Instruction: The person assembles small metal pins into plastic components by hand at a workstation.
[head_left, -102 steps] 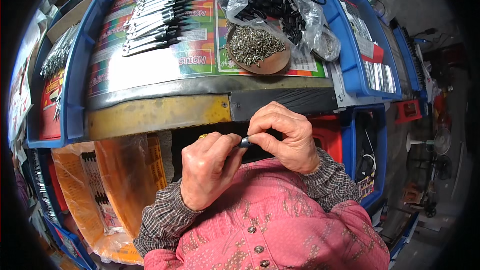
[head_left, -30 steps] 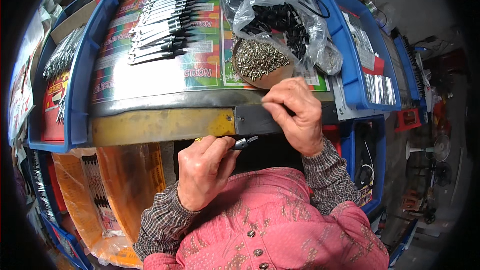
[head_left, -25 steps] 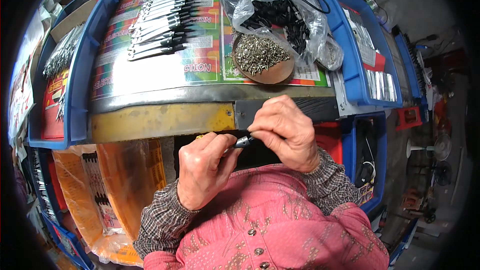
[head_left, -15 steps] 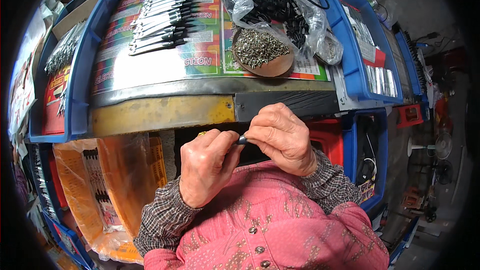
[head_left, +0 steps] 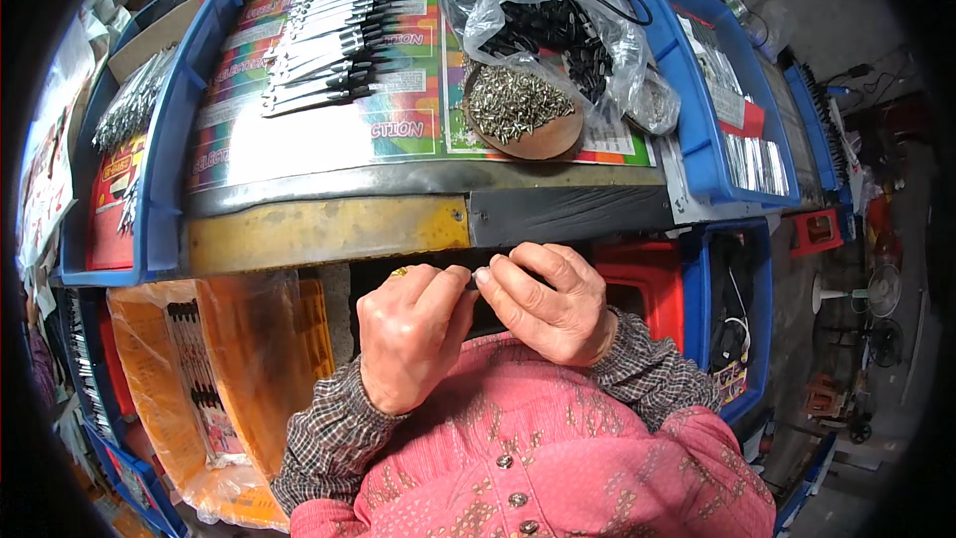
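In front of my chest, below the bench edge, my left hand [head_left: 410, 337] and my right hand [head_left: 551, 304] meet fingertip to fingertip. Both are closed in a pinch, their backs turned up. A small black part sits between the fingertips, now almost wholly hidden by them. On the bench beyond lies a shallow brown dish [head_left: 551, 136] heaped with small metal pins [head_left: 513, 100]. Behind it a clear plastic bag [head_left: 637, 75] gapes over many black parts [head_left: 548, 30]. To the left, slim silver tools with black ends [head_left: 334, 40] lie in a long overlapping row.
Blue trays [head_left: 159, 169] of metal pieces stand at the left and the right [head_left: 697, 110]. The bench's front edge [head_left: 329, 229] runs just beyond my hands. Below are an orange plastic-lined crate [head_left: 249, 379], a red stool [head_left: 647, 279] and a blue bin [head_left: 702, 289].
My right hand has dropped toward me and its fingers have turned, covering the black part that showed between the fingertips. My left hand has barely moved.
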Available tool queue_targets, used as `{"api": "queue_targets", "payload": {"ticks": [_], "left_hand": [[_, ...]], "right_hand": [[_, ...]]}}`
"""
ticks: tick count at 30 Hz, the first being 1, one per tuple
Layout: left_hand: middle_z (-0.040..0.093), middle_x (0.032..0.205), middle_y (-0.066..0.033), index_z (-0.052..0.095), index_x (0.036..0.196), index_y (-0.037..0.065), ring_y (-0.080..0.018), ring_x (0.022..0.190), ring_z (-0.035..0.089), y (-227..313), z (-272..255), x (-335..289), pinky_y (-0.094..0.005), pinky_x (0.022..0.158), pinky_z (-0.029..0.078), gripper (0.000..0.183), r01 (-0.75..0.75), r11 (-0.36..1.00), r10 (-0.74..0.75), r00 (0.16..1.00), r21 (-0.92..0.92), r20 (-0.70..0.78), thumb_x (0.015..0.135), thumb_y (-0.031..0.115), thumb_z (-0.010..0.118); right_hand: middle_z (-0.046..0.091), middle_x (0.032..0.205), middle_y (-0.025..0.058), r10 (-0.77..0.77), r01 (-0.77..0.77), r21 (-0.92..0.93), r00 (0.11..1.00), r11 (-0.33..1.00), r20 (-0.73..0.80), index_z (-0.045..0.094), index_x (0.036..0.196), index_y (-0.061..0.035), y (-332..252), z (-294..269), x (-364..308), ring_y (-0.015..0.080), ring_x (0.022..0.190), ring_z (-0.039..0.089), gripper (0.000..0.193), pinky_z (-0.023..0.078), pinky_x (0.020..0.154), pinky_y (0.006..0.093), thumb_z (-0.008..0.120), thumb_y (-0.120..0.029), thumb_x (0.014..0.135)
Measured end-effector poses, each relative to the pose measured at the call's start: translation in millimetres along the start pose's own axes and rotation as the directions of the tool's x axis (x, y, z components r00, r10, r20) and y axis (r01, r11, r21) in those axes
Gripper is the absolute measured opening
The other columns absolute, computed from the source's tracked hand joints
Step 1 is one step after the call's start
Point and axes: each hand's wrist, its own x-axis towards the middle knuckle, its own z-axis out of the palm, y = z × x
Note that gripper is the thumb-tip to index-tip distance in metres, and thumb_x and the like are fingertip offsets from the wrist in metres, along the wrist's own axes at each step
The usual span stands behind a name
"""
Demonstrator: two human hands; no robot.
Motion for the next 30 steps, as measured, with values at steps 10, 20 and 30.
{"api": "queue_targets", "payload": {"ticks": [10,20,30], "left_hand": [[0.057,0.069,-0.0106,0.062,0.088,0.003,-0.0277,0.059,0.058,-3.7,-13.7,21.3,-0.0367,0.053,0.046,0.02,-0.086,0.994,0.087,0.996,0.067,-0.003,0.071,0.0,0.071],[0.062,0.071,-0.0116,0.061,0.088,0.003,-0.0248,0.059,0.061,-61.9,-53.8,93.1,-0.0337,0.054,0.047,0.017,-0.091,0.942,0.107,0.994,0.323,-0.03,0.074,0.001,0.07],[0.06,0.073,-0.0185,0.053,0.088,0.005,-0.038,0.072,0.061,-142.1,-77.6,204.1,-0.0459,0.064,0.047,0.016,-0.055,0.868,0.091,0.995,0.493,-0.049,0.075,0.003,0.063]], "right_hand": [[0.06,0.09,0.0091,0.196,-0.177,0.155,0.974,0.972,-0.113,0.066,0.098,-0.0023,24.5,-0.8,8.2,0.0274,0.082,0.061,0.037,0.053,0.068,0.0369,0.073,-0.002,0.062],[0.06,0.088,0.009,0.29,-0.284,0.058,0.941,0.957,-0.173,0.065,0.094,-0.0026,62.4,-1.7,7.0,0.0281,0.082,0.06,0.031,0.051,0.071,0.0373,0.074,0.001,0.065],[0.058,0.083,0.0094,0.349,-0.333,0.131,0.929,0.934,-0.125,0.064,0.091,0.0002,65.7,2.4,5.2,0.0274,0.077,0.059,0.026,0.051,0.066,0.0369,0.073,0.001,0.067]]}}
